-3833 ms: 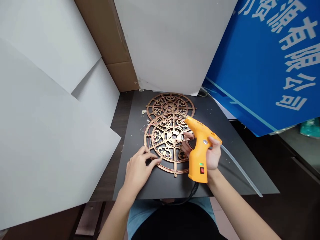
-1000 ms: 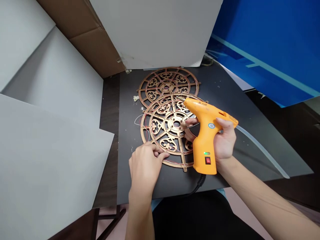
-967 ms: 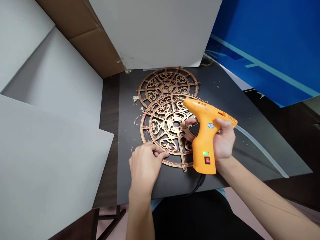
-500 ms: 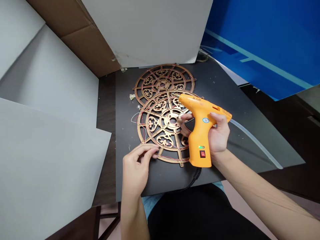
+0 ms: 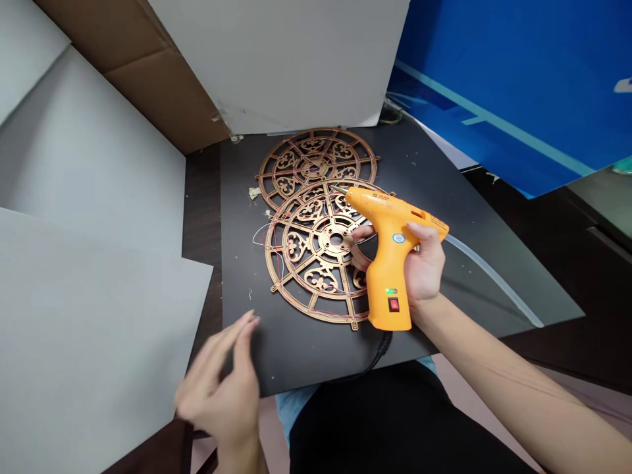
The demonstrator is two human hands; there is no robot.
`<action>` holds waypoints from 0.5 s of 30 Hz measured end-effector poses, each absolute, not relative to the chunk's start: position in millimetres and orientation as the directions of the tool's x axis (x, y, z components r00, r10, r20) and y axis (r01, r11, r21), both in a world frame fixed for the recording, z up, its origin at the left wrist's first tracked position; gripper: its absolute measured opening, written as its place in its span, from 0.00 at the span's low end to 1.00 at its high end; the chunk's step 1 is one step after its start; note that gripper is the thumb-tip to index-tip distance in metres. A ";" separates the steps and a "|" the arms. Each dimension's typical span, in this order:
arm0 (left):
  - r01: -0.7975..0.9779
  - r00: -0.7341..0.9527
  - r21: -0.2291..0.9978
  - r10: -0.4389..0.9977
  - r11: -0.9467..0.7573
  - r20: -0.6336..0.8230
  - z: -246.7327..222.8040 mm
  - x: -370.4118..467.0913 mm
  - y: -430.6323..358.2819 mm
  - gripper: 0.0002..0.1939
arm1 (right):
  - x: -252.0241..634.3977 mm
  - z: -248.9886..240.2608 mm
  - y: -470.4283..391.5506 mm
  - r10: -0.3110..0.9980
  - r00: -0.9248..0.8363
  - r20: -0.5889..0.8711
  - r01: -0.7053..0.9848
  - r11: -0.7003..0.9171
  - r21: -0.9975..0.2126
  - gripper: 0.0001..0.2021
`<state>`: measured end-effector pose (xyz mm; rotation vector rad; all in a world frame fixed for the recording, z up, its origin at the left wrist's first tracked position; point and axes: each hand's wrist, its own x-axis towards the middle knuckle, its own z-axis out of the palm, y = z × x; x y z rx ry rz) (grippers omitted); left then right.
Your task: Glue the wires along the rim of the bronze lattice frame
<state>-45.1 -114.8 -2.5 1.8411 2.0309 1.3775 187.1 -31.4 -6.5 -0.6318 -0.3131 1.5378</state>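
Note:
My right hand (image 5: 425,263) is wrapped around the handle of a yellow hot glue gun (image 5: 388,263), its metal nozzle pointing left over the nearer openwork wooden disc (image 5: 323,276). A clear glue stick (image 5: 494,283) trails out of the gun's back, and a green light glows above the red switch. Thin red and white wires run along the disc. Behind it lies a second patterned wooden disc (image 5: 269,164), partly overlapped by the nearer one. My left hand (image 5: 222,382), somewhat blurred, hovers at the lower left, apart from the disc. Thumb and fingertips meet in a pinch; anything between them cannot be made out.
Both discs lie on a dark grey board (image 5: 296,355) dotted with small scraps. White panels (image 5: 99,316) stand at the left, with brown cardboard (image 5: 148,72) behind. A white panel (image 5: 286,59) closes the back, and a blue panel (image 5: 494,59) leans at the right.
My left hand has drawn away from the nearer disc's front rim, down and to the left. The right hand keeps the glue gun over the disc; the view has shifted slightly.

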 end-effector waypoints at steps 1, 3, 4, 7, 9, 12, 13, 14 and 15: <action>0.788 -0.165 0.586 0.852 -0.189 0.497 -6.8 -40.1 -116.0 0.11 | 187.0 -6.5 -31.3 0.978 0.035 -0.203 -0.824 -0.086 -0.559 0.17; 0.782 0.013 0.550 0.890 -0.294 0.456 -14.5 -30.9 -114.4 0.13 | 187.2 -6.9 -30.6 0.977 0.033 -0.212 -0.825 -0.093 -0.558 0.18; 0.778 0.061 0.545 0.901 -0.312 0.428 -17.5 -27.7 -112.0 0.13 | 187.3 -6.8 -30.3 0.977 0.030 -0.213 -0.823 -0.097 -0.560 0.18; 0.779 0.156 0.487 0.874 -0.395 0.460 -22.8 -25.8 -103.5 0.13 | 188.3 -3.6 -32.1 0.984 0.027 -0.174 -0.789 -0.086 -0.609 0.18; 0.773 0.198 0.446 0.840 -0.451 0.506 -24.5 -28.9 -100.2 0.13 | 189.0 1.3 -39.2 0.993 0.049 -0.109 -0.727 -0.040 -0.685 0.17; 0.770 0.235 0.405 0.809 -0.493 0.538 -27.1 -35.2 -100.9 0.16 | 188.5 8.5 -62.4 0.993 0.117 -0.030 -0.596 0.046 -0.802 0.13; 0.772 0.247 0.390 0.802 -0.502 0.544 -28.1 -37.6 -102.0 0.18 | 187.5 9.3 -72.9 0.991 0.130 -0.020 -0.551 0.056 -0.832 0.13; 0.775 0.262 0.373 0.796 -0.511 0.546 -29.2 -40.2 -102.8 0.20 | 185.9 8.9 -84.0 0.991 0.130 -0.036 -0.487 0.032 -0.873 0.14; 0.779 0.284 0.353 0.793 -0.519 0.539 -30.2 -43.3 -103.1 0.21 | 183.7 7.0 -95.4 0.988 0.147 -0.037 -0.398 0.024 -0.917 0.15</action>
